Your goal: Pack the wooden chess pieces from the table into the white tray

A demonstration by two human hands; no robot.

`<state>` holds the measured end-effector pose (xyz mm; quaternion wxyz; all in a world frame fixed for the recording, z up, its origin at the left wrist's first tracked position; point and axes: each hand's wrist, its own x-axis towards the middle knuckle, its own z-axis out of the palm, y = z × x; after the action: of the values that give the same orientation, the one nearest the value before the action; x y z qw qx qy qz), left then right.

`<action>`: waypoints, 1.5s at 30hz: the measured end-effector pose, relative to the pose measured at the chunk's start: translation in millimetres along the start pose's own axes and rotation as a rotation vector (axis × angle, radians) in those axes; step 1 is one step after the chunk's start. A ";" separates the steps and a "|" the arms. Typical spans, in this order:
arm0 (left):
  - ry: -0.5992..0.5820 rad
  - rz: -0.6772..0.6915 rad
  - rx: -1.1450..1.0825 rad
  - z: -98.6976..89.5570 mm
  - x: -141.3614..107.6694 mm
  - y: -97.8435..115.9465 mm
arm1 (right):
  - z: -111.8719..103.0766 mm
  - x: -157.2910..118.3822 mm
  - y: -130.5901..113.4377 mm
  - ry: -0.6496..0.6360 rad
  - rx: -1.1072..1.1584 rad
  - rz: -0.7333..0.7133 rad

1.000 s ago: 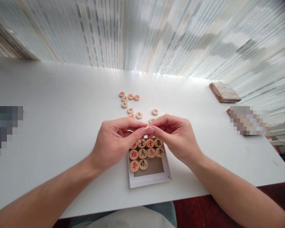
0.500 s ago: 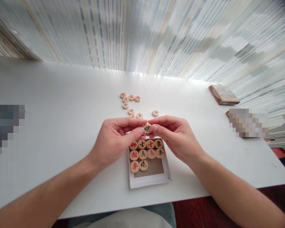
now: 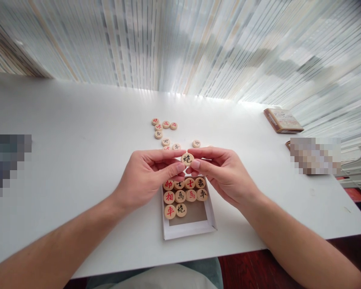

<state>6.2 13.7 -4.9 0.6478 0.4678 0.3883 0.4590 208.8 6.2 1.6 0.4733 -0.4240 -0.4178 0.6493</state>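
Between the fingertips of my left hand [image 3: 152, 168] and my right hand [image 3: 219, 166] is a round wooden Chinese chess piece [image 3: 187, 159] with a black character, its face turned toward me. Both hands pinch it from the sides, above the far edge of a shallow white box [image 3: 189, 233]. Inside the box, pieces with red and black characters lie in rows: the nearest row has a red-marked piece [image 3: 170, 211] and a black-marked piece [image 3: 181, 210], with brown box floor showing to their right. My fingers hide part of the far row.
Several loose pieces [image 3: 166, 124] lie beyond my hands on the white table [image 3: 78, 132], one black-marked piece [image 3: 196, 143] apart to the right. A flat printed box [image 3: 284, 120] lies at the right rear, near a blurred-out object [image 3: 314, 156]. A striped curtain [image 3: 168, 44] hangs behind.
The held piece has tilted so that more of its marked face shows, and it sits slightly higher between my fingers. The pieces in the box and on the table stay put.
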 end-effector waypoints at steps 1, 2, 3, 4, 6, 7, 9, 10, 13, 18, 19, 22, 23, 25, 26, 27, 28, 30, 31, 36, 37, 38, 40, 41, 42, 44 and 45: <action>0.002 0.006 -0.002 0.1 -0.5 -0.4 | -0.8 -0.1 0.6 -0.010 -0.007 -0.007; 0.006 0.017 0.003 0.3 -1.1 -0.9 | -1.7 -0.3 1.5 -0.023 -0.016 -0.017; 0.012 0.034 0.016 0.4 -1.8 -1.4 | -2.5 -0.4 2.6 -0.037 -0.024 -0.031; 0.018 0.056 0.037 0.6 -2.6 -1.9 | -3.1 -0.6 3.7 -0.048 -0.034 -0.044; 0.031 0.110 0.098 1.1 -4.3 -2.7 | -3.3 -1.0 5.3 -0.051 -0.057 -0.065; 0.039 0.138 0.136 1.3 -5.2 -2.9 | -2.8 -1.2 5.7 -0.042 -0.073 -0.071; 0.054 0.184 0.218 1.6 -6.8 -3.5 | -0.9 -1.9 5.3 -0.022 -0.107 -0.079; 0.058 0.209 0.258 1.6 -7.6 -3.9 | 0.4 -2.4 4.7 -0.013 -0.126 -0.084; 0.049 0.294 0.363 1.3 -9.6 -5.6 | 3.1 -4.5 2.9 0.006 -0.183 -0.110; -0.027 0.412 0.484 0.8 -12.5 -7.3 | 1.5 -7.2 3.5 0.025 -0.245 -0.121; -0.042 0.431 0.499 0.8 -12.8 -7.0 | 1.1 -7.4 3.8 0.021 -0.240 -0.114; -0.055 0.464 0.521 0.7 -13.1 -5.5 | 1.5 -7.6 3.6 0.008 -0.212 -0.099; -0.048 0.464 0.521 0.6 -13.0 -5.0 | 2.0 -7.5 3.3 0.005 -0.206 -0.103; -0.029 0.452 0.514 0.1 -12.9 -4.5 | 2.8 -7.1 2.3 0.000 -0.203 -0.118; -0.019 0.446 0.505 -0.2 -12.8 -4.6 | 2.9 -6.8 1.9 -0.007 -0.205 -0.122; -0.010 0.441 0.495 -0.6 -12.8 -4.9 | 2.5 -6.4 1.5 -0.016 -0.207 -0.120; -0.004 0.439 0.486 -1.0 -12.7 -5.4 | 1.9 -6.0 1.4 -0.028 -0.204 -0.115; 0.001 0.445 0.472 -2.0 -12.2 -7.0 | -0.1 -4.9 1.7 -0.059 -0.177 -0.103; 0.004 0.450 0.470 -2.5 -11.7 -7.9 | -1.1 -4.4 2.0 -0.075 -0.157 -0.095; 0.028 0.560 0.463 -5.4 -7.6 -12.7 | -2.0 -3.3 2.2 -0.127 -0.054 -0.051; 0.029 0.605 0.467 -6.1 -7.0 -13.3 | -1.3 -3.5 1.9 -0.128 -0.038 -0.037; 0.026 0.648 0.477 -6.8 -6.8 -13.5 | -0.6 -3.8 1.4 -0.126 -0.025 -0.020; 0.017 0.717 0.514 -8.2 -7.5 -13.1 | 0.5 -4.6 0.5 -0.129 0.000 0.023; 0.012 0.739 0.539 -8.7 -8.4 -12.5 | 0.7 -5.2 0.0 -0.135 0.010 0.047; 0.008 0.750 0.568 -9.0 -9.4 -11.8 | 0.8 -5.7 -0.3 -0.143 0.018 0.071; -0.011 0.761 0.623 -9.0 -11.4 -10.2 | 0.6 -6.8 -0.9 -0.159 0.019 0.115; -0.023 0.767 0.643 -8.8 -12.0 -9.5 | 0.7 -7.2 -1.2 -0.162 0.011 0.131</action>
<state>-3.1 3.0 -15.4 0.2594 0.7580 0.3031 0.5160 209.9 -0.7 4.1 0.3970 -0.3940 -0.4224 0.7132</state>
